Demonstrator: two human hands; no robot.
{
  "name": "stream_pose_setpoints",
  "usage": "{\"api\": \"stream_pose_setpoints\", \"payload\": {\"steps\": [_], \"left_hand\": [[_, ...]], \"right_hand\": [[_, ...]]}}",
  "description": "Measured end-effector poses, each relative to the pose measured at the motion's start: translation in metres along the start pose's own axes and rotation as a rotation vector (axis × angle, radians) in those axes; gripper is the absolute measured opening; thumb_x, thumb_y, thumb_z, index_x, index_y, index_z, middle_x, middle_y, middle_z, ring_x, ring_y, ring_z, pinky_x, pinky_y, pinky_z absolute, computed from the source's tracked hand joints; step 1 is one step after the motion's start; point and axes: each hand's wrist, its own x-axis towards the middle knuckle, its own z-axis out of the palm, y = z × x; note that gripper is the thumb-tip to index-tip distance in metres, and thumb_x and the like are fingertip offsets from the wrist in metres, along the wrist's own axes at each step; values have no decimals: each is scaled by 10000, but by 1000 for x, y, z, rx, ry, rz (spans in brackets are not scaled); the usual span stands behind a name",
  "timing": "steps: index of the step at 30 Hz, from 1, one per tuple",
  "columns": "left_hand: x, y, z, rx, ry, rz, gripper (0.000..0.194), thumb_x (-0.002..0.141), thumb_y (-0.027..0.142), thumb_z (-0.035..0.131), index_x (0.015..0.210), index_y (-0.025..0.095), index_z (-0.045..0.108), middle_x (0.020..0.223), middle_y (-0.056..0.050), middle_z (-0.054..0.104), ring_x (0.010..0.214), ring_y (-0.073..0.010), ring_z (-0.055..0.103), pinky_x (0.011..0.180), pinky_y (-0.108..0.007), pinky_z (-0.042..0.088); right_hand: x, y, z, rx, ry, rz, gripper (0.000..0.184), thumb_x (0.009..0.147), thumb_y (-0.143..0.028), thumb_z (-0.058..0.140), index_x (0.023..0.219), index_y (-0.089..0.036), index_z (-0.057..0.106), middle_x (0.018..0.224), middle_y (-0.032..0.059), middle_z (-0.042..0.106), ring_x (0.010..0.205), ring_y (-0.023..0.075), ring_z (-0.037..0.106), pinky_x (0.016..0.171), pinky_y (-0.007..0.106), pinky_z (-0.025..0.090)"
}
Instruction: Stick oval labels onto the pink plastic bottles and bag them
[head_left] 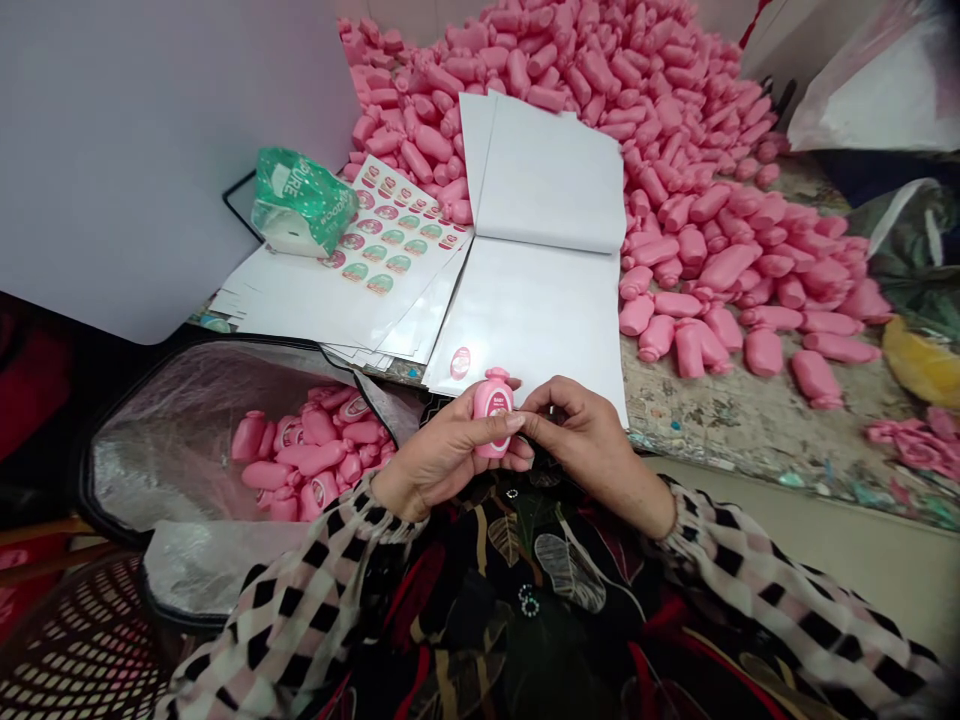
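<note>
In the head view, the person's left hand (439, 450) holds one pink bottle (486, 390) upright, cap end away from the body, just past the near edge of the white sheets (540, 310). The left fingers are closed around it, thumb across the front, partly covering its single oval label (499, 401), which reads "BABY". The right hand (592, 440) has its fingers drawn narrow, thumb tip at the bottle's right side beside the left thumb; whether they grip anything is impossible to tell.

One oval sticker (460, 363) lies near the lower left corner of the white sheets, which rest on one worn desk (690, 430). To the left is one printed sticker sheet (421, 272), showing five pink ovals, eight green ones and a row of smaller red prints too tiny to count surely. One green packet (304, 200) overlaps its left side.

Behind and to the right spreads one heap of pink bottles (667, 120), far too many and too overlapped to count. At lower left, one plastic-lined container (180, 470) holds a smaller pile of bottles (319, 428), at least three showing labels. One brown mesh basket (75, 630) stands below it.
</note>
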Motion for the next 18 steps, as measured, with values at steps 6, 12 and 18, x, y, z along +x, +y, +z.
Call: {"api": "stream_pose_setpoints", "payload": {"steps": [6,12,18], "left_hand": [[-3,-3,1,64,-29,-13,384,808,227,646,1132,180,446,932,-89,651,662,-141,642,616,-277,534],[3,-11,10,205,-39,-46,334,768,227,669,1043,182,484,777,-7,605,541,-98,573,462,-201,454],[-28,17,-4,368,305,80,275,769,378,664,910,172,547,694,10,596,515,-78,508,439,-181,403]], "right_hand": [[5,6,-13,-94,156,55,233,791,-449,639,797,-217,619,762,-5,586,670,128,509,597,269,376],[3,4,2,211,23,144,362,727,-526,673,939,-248,579,758,-35,533,619,108,482,542,240,385],[9,34,-28,-135,123,50,339,716,-472,698,959,-247,624,846,-8,579,736,138,542,655,271,415]]}}
